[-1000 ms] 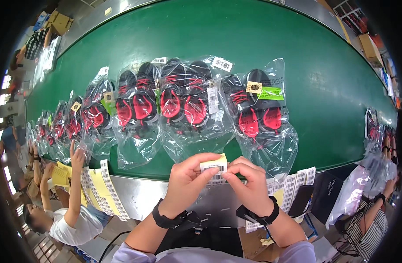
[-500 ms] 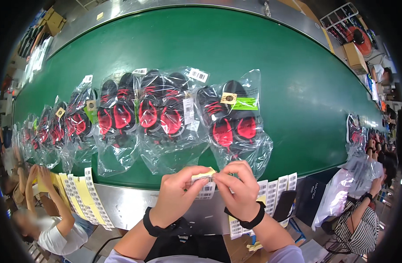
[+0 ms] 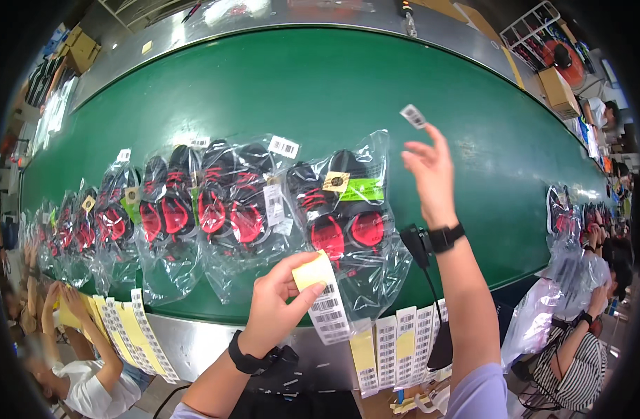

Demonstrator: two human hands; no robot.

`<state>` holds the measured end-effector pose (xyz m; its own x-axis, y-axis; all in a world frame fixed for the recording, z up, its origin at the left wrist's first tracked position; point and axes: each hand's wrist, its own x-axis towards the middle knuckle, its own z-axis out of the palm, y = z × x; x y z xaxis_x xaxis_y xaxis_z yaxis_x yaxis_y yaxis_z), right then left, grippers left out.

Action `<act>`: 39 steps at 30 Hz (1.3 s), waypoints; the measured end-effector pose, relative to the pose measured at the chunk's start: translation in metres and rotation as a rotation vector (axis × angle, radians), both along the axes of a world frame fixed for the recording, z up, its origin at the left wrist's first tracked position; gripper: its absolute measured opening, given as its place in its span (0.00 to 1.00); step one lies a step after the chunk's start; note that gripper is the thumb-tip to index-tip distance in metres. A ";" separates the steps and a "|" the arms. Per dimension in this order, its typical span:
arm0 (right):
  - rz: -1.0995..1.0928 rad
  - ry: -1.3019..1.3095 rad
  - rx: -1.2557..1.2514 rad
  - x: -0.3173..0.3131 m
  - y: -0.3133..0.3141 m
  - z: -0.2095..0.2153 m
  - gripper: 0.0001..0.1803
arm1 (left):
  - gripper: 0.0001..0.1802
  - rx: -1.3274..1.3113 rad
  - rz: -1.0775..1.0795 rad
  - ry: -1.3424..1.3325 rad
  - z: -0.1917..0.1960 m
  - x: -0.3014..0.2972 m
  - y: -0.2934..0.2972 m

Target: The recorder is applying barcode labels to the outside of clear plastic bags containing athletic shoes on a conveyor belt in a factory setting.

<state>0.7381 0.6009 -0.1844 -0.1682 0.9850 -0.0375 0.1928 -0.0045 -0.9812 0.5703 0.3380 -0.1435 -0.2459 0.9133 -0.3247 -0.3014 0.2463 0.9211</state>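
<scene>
My left hand pinches a strip of white barcode stickers on yellow backing paper over the near edge of the green surface. Reaching forward on the right, my right hand carries one loose barcode sticker at the tip of its forefinger, the other fingers partly bent. The sticker hangs over the green surface, beyond and to the right of the nearest bagged pair of black and red shoes. That clear bag bears a green label and a tan tag, with no white barcode sticker visible on its upper corner.
More bagged shoes run leftward along the green belt. Barcode sheets hang over the metal edge beside a dark corded device. Co-workers sit at left and right, the right one near clear bags.
My right hand has left the sticker strip and swung forward and right with one sticker. My left hand keeps the strip, now hanging more fully in view. The bagged shoes appear shifted left and nearer.
</scene>
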 end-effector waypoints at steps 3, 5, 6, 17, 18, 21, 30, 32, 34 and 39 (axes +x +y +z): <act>0.082 -0.169 -0.144 -0.013 0.020 -0.023 0.36 | 0.20 0.070 0.021 0.067 -0.012 0.008 0.019; 0.116 -0.239 -0.137 -0.010 0.029 -0.038 0.36 | 0.19 0.109 0.015 0.116 -0.021 0.012 0.041; 0.121 -0.234 -0.146 -0.011 0.031 -0.046 0.36 | 0.18 0.124 0.047 0.135 -0.028 0.014 0.050; 0.074 -0.240 -0.079 0.046 0.027 -0.055 0.31 | 0.30 0.366 -0.258 1.082 -0.093 0.066 0.140; 0.067 -0.182 -0.046 0.052 0.033 -0.048 0.28 | 0.30 0.395 -0.263 1.115 -0.097 0.071 0.142; 0.049 -0.117 0.059 0.043 0.043 -0.032 0.11 | 0.30 0.382 -0.281 1.110 -0.100 0.068 0.140; 0.259 -0.308 -0.013 0.033 0.050 -0.047 0.05 | 0.31 0.400 -0.256 1.123 -0.106 0.068 0.138; 0.277 -0.346 -0.050 0.029 0.053 -0.054 0.04 | 0.30 0.401 -0.251 1.130 -0.107 0.065 0.136; 0.292 -0.412 -0.103 0.025 0.056 -0.054 0.04 | 0.30 0.411 -0.235 1.134 -0.109 0.064 0.136; 0.374 -0.551 0.041 0.030 0.053 -0.060 0.07 | 0.30 0.399 -0.248 1.147 -0.111 0.067 0.139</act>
